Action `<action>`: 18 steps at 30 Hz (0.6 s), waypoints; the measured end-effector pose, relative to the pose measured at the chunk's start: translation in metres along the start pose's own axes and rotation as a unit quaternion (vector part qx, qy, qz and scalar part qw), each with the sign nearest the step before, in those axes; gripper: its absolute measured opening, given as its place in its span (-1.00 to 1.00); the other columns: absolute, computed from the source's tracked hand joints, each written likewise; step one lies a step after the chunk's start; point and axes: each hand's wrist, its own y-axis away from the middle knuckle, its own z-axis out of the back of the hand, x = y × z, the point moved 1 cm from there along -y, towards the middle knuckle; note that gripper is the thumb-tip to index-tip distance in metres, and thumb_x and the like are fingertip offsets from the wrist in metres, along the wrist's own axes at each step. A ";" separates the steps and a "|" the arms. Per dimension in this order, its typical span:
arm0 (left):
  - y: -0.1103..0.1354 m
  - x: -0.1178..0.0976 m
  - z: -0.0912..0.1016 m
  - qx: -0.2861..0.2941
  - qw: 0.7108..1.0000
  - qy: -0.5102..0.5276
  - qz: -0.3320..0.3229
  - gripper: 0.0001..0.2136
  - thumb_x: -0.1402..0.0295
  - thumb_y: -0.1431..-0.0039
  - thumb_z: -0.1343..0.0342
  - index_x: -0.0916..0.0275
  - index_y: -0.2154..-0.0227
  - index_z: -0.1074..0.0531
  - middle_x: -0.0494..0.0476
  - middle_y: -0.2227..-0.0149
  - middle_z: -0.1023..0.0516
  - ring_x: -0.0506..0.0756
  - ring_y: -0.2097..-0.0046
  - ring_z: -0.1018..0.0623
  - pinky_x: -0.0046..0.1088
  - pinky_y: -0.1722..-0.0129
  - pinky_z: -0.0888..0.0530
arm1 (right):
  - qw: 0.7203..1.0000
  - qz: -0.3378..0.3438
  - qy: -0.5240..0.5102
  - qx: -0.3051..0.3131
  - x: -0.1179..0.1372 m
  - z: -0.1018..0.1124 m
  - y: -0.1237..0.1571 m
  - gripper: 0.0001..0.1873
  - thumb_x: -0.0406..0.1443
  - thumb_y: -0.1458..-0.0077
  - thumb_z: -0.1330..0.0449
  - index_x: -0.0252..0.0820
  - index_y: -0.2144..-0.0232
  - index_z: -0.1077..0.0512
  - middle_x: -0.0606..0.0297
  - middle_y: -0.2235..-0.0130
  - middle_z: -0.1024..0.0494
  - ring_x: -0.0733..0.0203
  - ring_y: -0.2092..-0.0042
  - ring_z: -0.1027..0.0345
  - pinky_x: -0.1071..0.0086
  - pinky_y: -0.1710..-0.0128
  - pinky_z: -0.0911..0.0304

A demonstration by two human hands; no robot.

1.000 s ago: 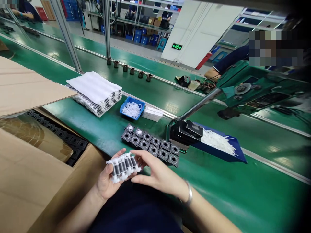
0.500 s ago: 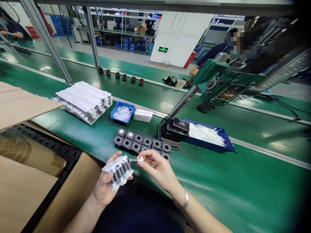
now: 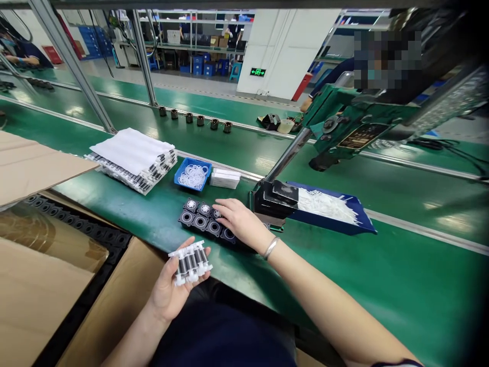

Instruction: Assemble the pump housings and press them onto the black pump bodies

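Note:
In my left hand (image 3: 171,290) is a bundle of small impeller rotors (image 3: 191,262), with white plastic ends and dark grey cylindrical middles; the fingers wrap round it. My right hand (image 3: 242,221) reaches over two rows of black square pump housings (image 3: 200,222) on the green bench. Its fingertips are round a white impeller rotor (image 3: 217,214) at the third housing of the far row. White impellers (image 3: 205,209) show in the two housings to its left. Near-row housings on the left show round openings with pale rings. My right hand and wrist hide the housings further right.
Behind the housings stand a blue tray of white rings (image 3: 193,176) and a white block stack (image 3: 225,178). Layered rotors under a white sheet (image 3: 133,148) lie left. A green press (image 3: 336,132) and blue scoop tray (image 3: 359,224) occupy the right. Open cardboard box (image 3: 103,306) at left.
My right hand has carried one rotor from beside the bundle forward to the third far-row housing. My left hand keeps the bundle, now tilted slightly differently.

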 end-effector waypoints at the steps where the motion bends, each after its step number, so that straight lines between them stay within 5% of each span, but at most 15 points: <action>1: 0.000 0.000 0.000 -0.004 1.000 -0.004 -0.001 -0.33 0.07 -0.12 -0.26 0.20 -0.24 -0.24 0.37 -0.12 -0.49 0.27 -0.12 -0.49 -0.19 -0.01 -0.48 | 1.000 -0.007 -0.017 -0.004 0.009 0.005 0.002 -0.72 -0.31 -0.26 -0.16 -0.14 -0.01 -0.44 0.07 -0.06 -0.47 -0.01 -0.08 -0.34 -0.01 -0.15 -0.27; 4: -0.001 0.001 0.000 -0.004 0.999 -0.042 -0.008 -0.38 0.10 -0.08 -0.31 0.21 -0.16 -0.34 0.33 -0.08 -0.51 0.28 -0.05 -0.52 -0.21 0.07 -0.52 | 0.985 -0.048 -0.158 0.040 0.038 0.015 0.017 -0.62 -0.20 -0.27 -0.18 -0.07 -0.12 -0.37 0.16 0.05 -0.49 0.14 0.08 -0.41 0.19 0.00 -0.38; 7: -0.001 0.002 -0.002 0.015 0.995 -0.102 -0.010 -0.41 0.20 0.05 -0.42 0.21 -0.07 -0.42 0.24 -0.01 -0.55 0.24 0.01 -0.53 -0.26 0.07 -0.50 | 0.949 -0.073 -0.286 0.110 0.060 0.010 0.039 -0.63 -0.10 -0.21 -0.25 -0.07 -0.02 -0.47 0.27 0.22 -0.47 0.26 0.26 -0.38 0.36 0.19 -0.38; 12: -0.001 0.011 -0.005 0.045 0.986 -0.157 0.029 -0.37 0.35 0.13 -0.46 0.19 -0.08 -0.42 0.20 0.04 -0.58 0.19 -0.01 -0.52 -0.35 -0.02 -0.43 | 0.910 -0.181 -0.371 0.047 0.061 -0.010 0.077 -0.66 -0.05 -0.02 -0.40 -0.16 0.27 -0.56 0.30 0.30 -0.42 0.30 0.32 -0.32 0.43 0.34 -0.30; 16: -0.004 0.023 -0.008 0.078 0.990 -0.092 0.078 -0.45 0.27 0.05 -0.38 0.21 -0.06 -0.46 0.22 0.09 -0.58 0.22 0.11 -0.58 -0.26 0.17 -0.55 | 0.839 -0.230 -0.493 0.014 0.059 -0.011 0.092 -0.72 -0.09 -0.03 -0.40 -0.16 0.35 -0.54 0.32 0.30 -0.40 0.33 0.39 -0.36 0.44 0.41 -0.36; 18: -0.006 0.027 -0.011 0.087 0.990 -0.076 0.086 -0.50 0.27 0.00 -0.35 0.19 -0.05 -0.47 0.22 0.10 -0.58 0.24 0.14 -0.59 -0.25 0.28 -0.58 | 0.827 -0.226 -0.514 -0.003 0.059 -0.008 0.095 -0.77 -0.13 -0.07 -0.37 -0.17 0.35 -0.53 0.31 0.28 -0.39 0.33 0.38 -0.38 0.44 0.40 -0.39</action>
